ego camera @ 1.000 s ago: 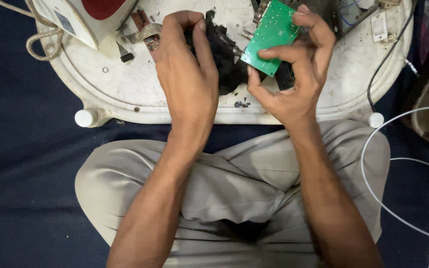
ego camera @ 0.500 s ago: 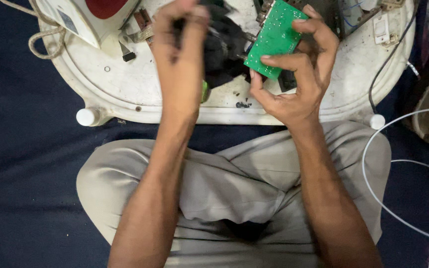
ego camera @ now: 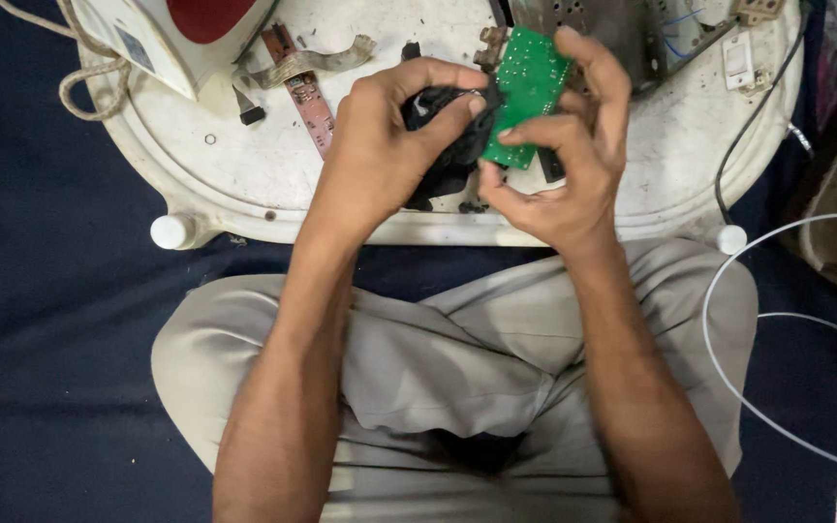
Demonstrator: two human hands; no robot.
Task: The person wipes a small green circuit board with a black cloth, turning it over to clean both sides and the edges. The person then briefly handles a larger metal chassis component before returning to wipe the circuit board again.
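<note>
While both hands are raised over the round white bench [ego camera: 244, 184] in the upper middle of the frame, a green circuit board [ego camera: 527, 92] is held in the right hand [ego camera: 559, 160]. The board is clamped in that grip along its edges: the fingers [ego camera: 601, 73] are curled over its upper right side and the thumb is pressed at its lower edge. Its long axis runs from lower left to upper right, tilted steeply, with the green face turned toward the camera.

A dark, crumpled piece of black cloth [ego camera: 443, 145] is gripped in the left hand [ego camera: 385, 145], whose fingers are closed around it, the thumb pressing it against the left edge of the board. Cloth and board are touching just left of the board's middle.

On the bench, a white appliance with a red panel [ego camera: 171, 29] is seen at the upper left, with a small reddish-brown strip board [ego camera: 310, 102] lying just beside the left hand. A metal chassis [ego camera: 651, 39] is placed at the upper right, behind the right hand. A thin white wire [ego camera: 728, 291] is looped at the right of the frame, over dark blue fabric.
</note>
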